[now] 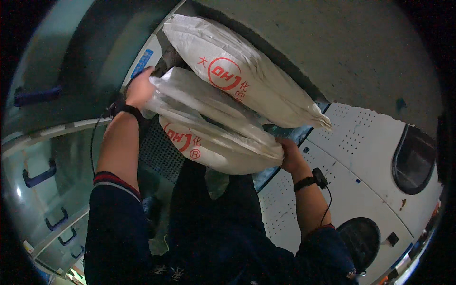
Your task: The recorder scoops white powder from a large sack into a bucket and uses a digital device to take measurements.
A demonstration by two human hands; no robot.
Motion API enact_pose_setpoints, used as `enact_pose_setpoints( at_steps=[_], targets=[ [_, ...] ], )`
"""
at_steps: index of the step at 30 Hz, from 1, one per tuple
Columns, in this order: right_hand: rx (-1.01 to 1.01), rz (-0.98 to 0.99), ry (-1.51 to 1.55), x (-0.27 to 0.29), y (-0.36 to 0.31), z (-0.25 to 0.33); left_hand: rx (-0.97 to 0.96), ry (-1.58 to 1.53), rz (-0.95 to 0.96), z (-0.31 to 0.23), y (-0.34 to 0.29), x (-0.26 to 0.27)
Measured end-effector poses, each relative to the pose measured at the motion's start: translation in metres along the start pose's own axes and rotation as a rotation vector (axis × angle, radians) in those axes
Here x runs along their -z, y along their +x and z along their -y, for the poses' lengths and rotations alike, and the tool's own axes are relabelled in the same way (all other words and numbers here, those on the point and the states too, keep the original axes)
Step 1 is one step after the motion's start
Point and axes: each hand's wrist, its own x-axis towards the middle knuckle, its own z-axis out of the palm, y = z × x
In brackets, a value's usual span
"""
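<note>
A white woven sack [237, 154] with red print lies across in front of me, its top creased and folded. My left hand [140, 90] is closed on the sack's left end, fingers partly hidden by the bunched material. At the opposite end my right hand [291, 156] grips the gathered corner, with the fingertips out of sight under it. Just beyond lies a second white sack [270, 85], also printed in red and slanting from upper left to lower right; neither hand touches it. Both my wrists wear black straps with small cabled devices.
Glass panels [57, 199] with dark handles [40, 174] run along the left. A dark perforated surface [161, 152] shows beneath the near sack. White perforated panels [285, 204] with black rounded parts [360, 242] stand at right. A rough grey surface [351, 42] borders the far side.
</note>
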Motion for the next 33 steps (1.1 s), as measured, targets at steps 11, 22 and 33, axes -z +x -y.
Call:
enact_pose_setpoints(
  at_steps=[11, 22, 33],
  targets=[
    [0.955, -0.226, -1.891, -0.010, -0.016, -0.005, -0.371, -0.034, -0.295, -0.091, -0.119, -0.013],
    [0.159, -0.075, -2.157, -0.006, 0.053, -0.011, -0.749, 0.225, 0.184, -0.071, -0.248, -0.014],
    [0.289, -0.157, 0.331, -0.032, 0.042, -0.048, 0.277, -0.602, 0.160, -0.026, -0.308, -0.169]
  ],
)
